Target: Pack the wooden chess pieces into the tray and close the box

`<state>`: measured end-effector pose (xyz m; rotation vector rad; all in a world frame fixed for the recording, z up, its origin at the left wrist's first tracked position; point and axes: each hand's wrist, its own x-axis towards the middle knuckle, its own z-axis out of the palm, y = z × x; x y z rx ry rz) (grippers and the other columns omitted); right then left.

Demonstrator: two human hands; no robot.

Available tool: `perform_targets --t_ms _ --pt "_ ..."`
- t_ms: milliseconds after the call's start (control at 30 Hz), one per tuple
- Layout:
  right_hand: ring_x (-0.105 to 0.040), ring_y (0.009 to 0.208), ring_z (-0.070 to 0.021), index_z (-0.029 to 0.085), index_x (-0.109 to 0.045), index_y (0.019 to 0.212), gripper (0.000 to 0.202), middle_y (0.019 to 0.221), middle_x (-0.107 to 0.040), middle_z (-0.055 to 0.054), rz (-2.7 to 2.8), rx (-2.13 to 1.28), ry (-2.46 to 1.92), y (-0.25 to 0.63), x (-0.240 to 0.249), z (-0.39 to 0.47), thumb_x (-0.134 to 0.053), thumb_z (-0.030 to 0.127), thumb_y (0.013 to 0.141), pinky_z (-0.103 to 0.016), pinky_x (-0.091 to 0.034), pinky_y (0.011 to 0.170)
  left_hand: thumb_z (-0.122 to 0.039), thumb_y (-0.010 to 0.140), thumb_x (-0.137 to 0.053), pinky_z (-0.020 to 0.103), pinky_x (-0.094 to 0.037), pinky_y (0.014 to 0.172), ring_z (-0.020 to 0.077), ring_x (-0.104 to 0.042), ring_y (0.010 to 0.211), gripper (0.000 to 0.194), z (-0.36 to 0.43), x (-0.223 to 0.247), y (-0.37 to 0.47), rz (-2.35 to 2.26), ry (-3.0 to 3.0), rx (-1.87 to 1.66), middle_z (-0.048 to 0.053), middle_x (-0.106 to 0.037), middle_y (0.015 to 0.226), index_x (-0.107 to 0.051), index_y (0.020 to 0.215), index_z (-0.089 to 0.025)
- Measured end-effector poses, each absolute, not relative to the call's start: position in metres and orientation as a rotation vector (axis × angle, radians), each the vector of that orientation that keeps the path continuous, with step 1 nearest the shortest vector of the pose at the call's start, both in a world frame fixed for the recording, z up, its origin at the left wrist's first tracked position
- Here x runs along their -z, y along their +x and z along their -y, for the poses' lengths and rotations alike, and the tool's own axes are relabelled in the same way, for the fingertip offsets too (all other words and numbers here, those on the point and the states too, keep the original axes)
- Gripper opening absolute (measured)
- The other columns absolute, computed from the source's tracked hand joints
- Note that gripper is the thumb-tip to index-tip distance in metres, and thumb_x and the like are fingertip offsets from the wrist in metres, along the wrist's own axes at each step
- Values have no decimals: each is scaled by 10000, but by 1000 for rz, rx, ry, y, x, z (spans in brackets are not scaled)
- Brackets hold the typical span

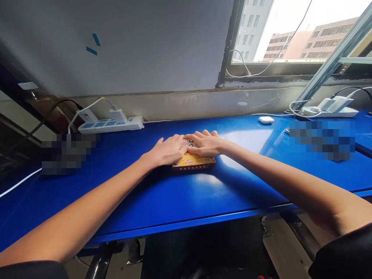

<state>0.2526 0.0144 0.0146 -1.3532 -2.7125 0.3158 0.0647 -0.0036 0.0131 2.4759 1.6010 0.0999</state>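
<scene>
A small flat cardboard box [199,160], yellow and red-brown with printed characters, lies on the blue table [186,201]. My left hand [170,150] rests over its left side, fingers stretched forward. From the right, my right hand [205,142] lies across the top with its fingers extended and slightly spread. The thumbs come close together near the middle of the box. Both hands cover much of the lid, while the front side with a line of print stays visible. Neither hand is wrapped around the box.
A white power strip [112,124] with plugs and cables stands at the back left, another power strip [331,111] at the back right. A white earbud case [266,120] sits near the wall. Blurred dark items lie at both sides. A metal frame [325,58] slants before the window.
</scene>
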Motion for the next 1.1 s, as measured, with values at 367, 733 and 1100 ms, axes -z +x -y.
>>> perform_targets --t_ms 367,733,1100 --pt "-442 1136 -268 216 -492 1279 519 1181 -514 -89 2524 -701 -932 296 -2 -20 -530 461 823 -456 -359 990 -307 836 -493 373 -468 947 247 -608 1045 619 24 5 68 -1447 1940 -914 135 -617 1173 -377 1406 -92" --pt "-560 1065 -266 191 -581 636 75 1076 -624 -58 1923 -1434 -881 328 -2 -32 -568 229 573 -361 -458 886 -233 845 -527 341 -448 942 229 -609 1053 407 32 2 76 -1103 2109 -708 89 -676 1130 -580 1233 -126" --pt "-596 931 -235 201 -643 949 327 988 -671 -47 2398 -945 -1278 331 -27 -11 -463 219 676 -349 -458 839 -387 881 -546 468 -414 923 285 -541 1074 410 92 -1 112 -999 2590 -509 112 -641 1112 -556 1207 -140"
